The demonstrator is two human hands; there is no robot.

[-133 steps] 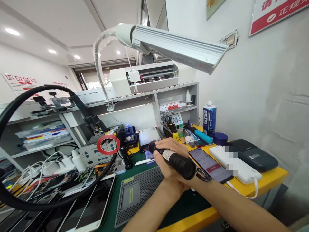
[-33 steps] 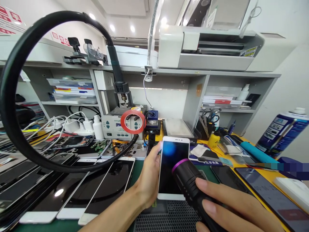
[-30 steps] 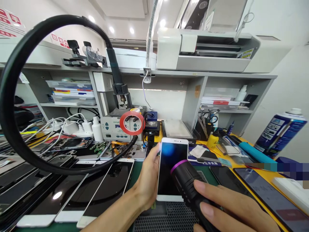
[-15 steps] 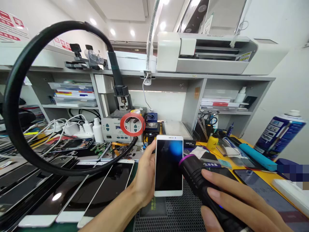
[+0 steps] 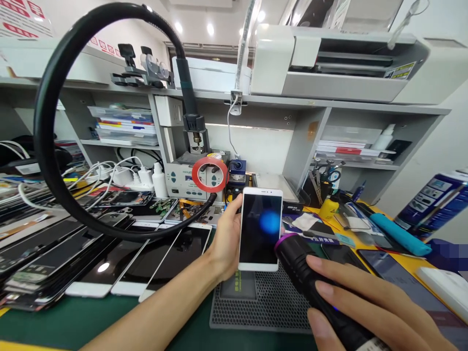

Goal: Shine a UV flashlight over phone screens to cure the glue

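My left hand (image 5: 227,239) grips a white-framed smartphone (image 5: 256,234) by its left edge, upright with the dark screen towards me. In my right hand (image 5: 365,297) is a black flashlight (image 5: 303,268) with a purple ring round its head, tilted up at the phone. A round blue glow shows on the right half of the screen. The flashlight's head is close to the phone's lower right edge; whether they touch I cannot tell. Below the phone lies a dark perforated mat (image 5: 263,312).
Several white-framed phone screens (image 5: 179,258) and a stack of dark panels (image 5: 66,253) lie on the left. A thick black hose (image 5: 40,112) loops up from the grey rework station (image 5: 179,178), which has a red tape roll (image 5: 195,175) on its front. A blue spray can (image 5: 431,202) stands right.
The view has tipped down and shifted left. The blue glow sits lower, nearer the middle of the screen's height. Both hands keep their holds.
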